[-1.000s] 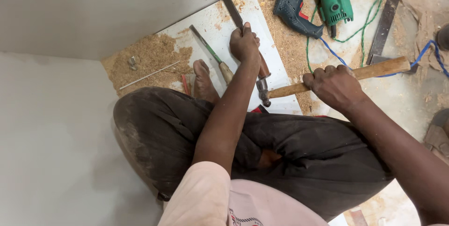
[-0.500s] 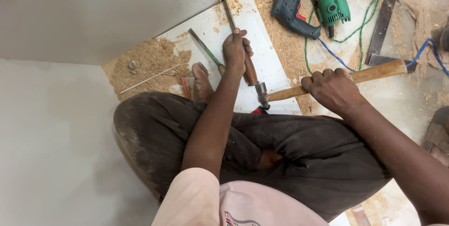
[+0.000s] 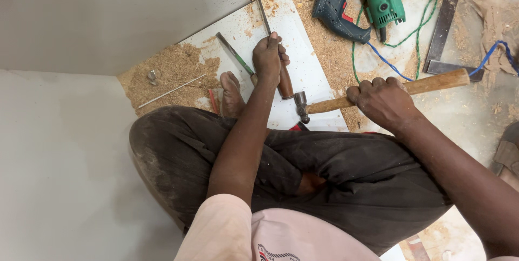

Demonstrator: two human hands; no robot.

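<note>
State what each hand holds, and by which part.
The left hand grips a chisel around its wooden handle. The right hand grips a hammer about midway along its wooden handle.

- Floor (image 3: pixel 476 115): pale, dusty, strewn with sawdust (image 3: pixel 173 69).
- Large grey-white boards (image 3: pixel 59 174) cover the left side.
- Lighting: even, soft, no harsh shadows.

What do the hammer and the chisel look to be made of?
Hammer in the right hand: pale bare wood handle with visible grain, dark dull head, likely steel. Chisel in the left hand: reddish-brown glossy handle, probably varnished wood, and a thin grey metal blade.
</note>
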